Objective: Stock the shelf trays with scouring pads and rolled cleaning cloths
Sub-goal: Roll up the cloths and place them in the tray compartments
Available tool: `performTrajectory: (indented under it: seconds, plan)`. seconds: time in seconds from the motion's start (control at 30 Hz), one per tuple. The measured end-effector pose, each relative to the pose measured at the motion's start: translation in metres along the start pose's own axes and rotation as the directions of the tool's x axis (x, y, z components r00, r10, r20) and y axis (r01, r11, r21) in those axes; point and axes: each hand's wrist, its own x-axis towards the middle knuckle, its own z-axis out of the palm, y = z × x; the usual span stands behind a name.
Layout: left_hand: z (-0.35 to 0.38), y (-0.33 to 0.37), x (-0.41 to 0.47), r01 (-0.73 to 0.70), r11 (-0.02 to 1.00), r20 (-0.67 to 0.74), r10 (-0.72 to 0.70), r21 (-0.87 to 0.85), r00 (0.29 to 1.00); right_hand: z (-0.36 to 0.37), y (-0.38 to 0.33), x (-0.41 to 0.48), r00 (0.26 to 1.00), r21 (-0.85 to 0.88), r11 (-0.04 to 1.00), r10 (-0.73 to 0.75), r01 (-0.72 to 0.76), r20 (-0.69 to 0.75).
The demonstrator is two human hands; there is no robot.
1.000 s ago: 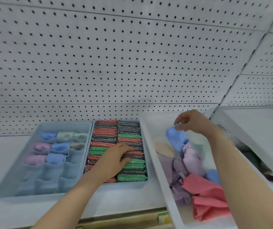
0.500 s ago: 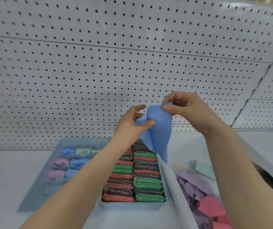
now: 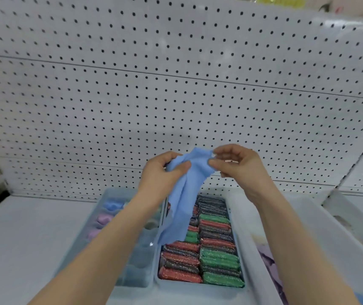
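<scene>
both left hand (image 3: 159,176) and right hand (image 3: 240,168) pinch blue cloth (image 3: 182,194) | cloth overlaps scouring pads (image 3: 218,258)

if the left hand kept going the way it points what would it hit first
Probably the right hand, which pinches the same blue cloth just across from the left hand; if it passed behind, the pegboard wall. Depth is unclear.
</scene>
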Motion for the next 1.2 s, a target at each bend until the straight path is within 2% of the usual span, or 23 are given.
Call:
performTrajectory:
  seconds: [0.1, 0.2, 0.3, 0.5, 0.6, 0.63, 0.73, 0.8, 1.07, 1.2]
  plan:
    - [-0.008, -0.005, 0.000, 0.054, 0.998, -0.015, -0.054, 0.032, 0.998, 0.009, 0.006, 0.000, 0.999, -0.032, 0.999, 0.024, -0.022, 0.041]
    - [-0.016, -0.007, 0.000, 0.108, 0.990, -0.089, -0.100, 0.090, 0.991, 0.012, 0.005, 0.001, 1.000, -0.053, 0.998, 0.020, -0.021, -0.010]
    - [-0.023, -0.006, 0.000, 0.137, 0.990, -0.097, -0.139, -0.032, 0.985, 0.015, 0.000, 0.002, 0.999, -0.036, 0.999, -0.008, 0.007, -0.035]
    - [-0.014, 0.003, 0.001, 0.135, 0.966, 0.031, -0.131, -0.222, 0.991, 0.050, -0.001, -0.008, 0.985, -0.144, 0.976, -0.154, 0.164, 0.074]
    - [-0.016, 0.003, 0.001, 0.215, 0.888, 0.089, -0.196, -0.407, 0.977, 0.051, 0.001, -0.012, 0.986, -0.094, 0.985, -0.139, 0.148, 0.096]
    - [-0.017, 0.002, 0.000, 0.216, 0.884, 0.117, -0.184, -0.415, 0.976, 0.050, 0.003, -0.012, 0.986, -0.083, 0.987, -0.126, 0.135, 0.105]
    - [-0.019, -0.002, -0.003, 0.074, 0.969, 0.150, -0.039, -0.237, 0.988, 0.047, 0.007, -0.013, 0.989, -0.070, 0.992, -0.096, 0.104, 0.110]
    - [-0.018, -0.002, -0.005, 0.004, 0.988, 0.139, 0.018, -0.153, 0.990, 0.046, 0.007, -0.013, 0.992, -0.005, 0.998, -0.066, 0.067, 0.111]
    - [-0.022, -0.002, -0.001, -0.066, 0.998, -0.001, 0.067, 0.015, 0.998, 0.044, 0.004, -0.012, 0.989, 0.194, 0.981, -0.018, -0.010, 0.145]
    - [-0.024, -0.002, 0.002, -0.230, 0.937, -0.033, 0.247, 0.264, 0.968, 0.039, 0.003, -0.006, 0.999, 0.158, 0.987, -0.012, 0.003, 0.053]
